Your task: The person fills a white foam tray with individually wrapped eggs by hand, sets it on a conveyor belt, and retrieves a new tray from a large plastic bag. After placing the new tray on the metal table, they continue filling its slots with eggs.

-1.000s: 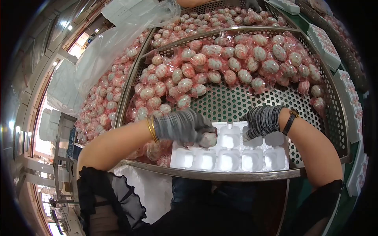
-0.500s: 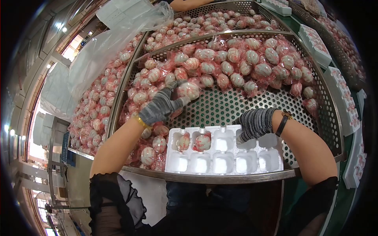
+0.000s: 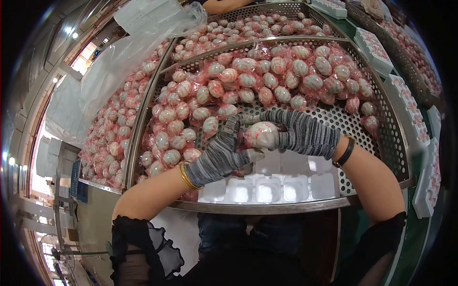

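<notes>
My left hand (image 3: 221, 155) and my right hand (image 3: 307, 134), both in grey striped knit gloves, meet around one plastic-wrapped egg (image 3: 262, 135) with red print on its film. Fingers of both hands curl about it from either side. Directly below lies a white foam tray (image 3: 268, 190) with two rows of hollows; its front row shows bare cups. My left hand covers the tray's back left part, where only a bit of an egg shows. Beyond my hands, many wrapped eggs (image 3: 246, 80) are heaped in a perforated metal bin.
The bin's metal front rim (image 3: 267, 209) runs close to my body. More wrapped eggs (image 3: 114, 128) fill a section at left, beside clear plastic sheeting (image 3: 109, 71). Filled foam trays (image 3: 409, 109) line the right side. Another person's arm (image 3: 226, 5) reaches in at the top.
My left hand has brought a wrapped egg from the heap toward the right, over the tray. My right hand has lifted off the tray and come to the same egg.
</notes>
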The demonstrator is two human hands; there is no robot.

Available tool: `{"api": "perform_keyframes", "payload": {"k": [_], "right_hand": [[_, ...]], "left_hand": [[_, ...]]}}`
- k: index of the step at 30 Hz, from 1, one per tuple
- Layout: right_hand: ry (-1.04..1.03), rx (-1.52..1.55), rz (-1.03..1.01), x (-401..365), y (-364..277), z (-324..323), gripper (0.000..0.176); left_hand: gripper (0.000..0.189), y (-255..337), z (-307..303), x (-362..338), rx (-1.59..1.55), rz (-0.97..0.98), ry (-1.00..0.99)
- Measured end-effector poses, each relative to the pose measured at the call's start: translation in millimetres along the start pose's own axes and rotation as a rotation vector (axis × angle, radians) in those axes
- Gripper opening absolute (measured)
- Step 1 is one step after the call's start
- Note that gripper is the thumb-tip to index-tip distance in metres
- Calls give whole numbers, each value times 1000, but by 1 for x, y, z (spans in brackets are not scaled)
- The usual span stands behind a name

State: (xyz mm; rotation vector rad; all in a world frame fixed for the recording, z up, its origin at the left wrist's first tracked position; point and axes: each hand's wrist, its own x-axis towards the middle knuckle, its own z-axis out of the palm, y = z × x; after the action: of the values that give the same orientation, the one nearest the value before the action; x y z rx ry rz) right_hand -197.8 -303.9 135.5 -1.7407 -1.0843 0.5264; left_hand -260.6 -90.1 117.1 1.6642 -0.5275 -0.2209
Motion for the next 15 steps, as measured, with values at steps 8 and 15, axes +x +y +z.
{"api": "perform_keyframes", "payload": {"k": [8, 15], "right_hand": [[-3, -414, 157, -3, -11, 7, 40], [-72, -456, -80, 12, -3, 43, 15]], "left_hand": [[87, -28, -37, -19, 982, -66, -352], [77, -10, -34, -20, 974, -236, -364]]}}
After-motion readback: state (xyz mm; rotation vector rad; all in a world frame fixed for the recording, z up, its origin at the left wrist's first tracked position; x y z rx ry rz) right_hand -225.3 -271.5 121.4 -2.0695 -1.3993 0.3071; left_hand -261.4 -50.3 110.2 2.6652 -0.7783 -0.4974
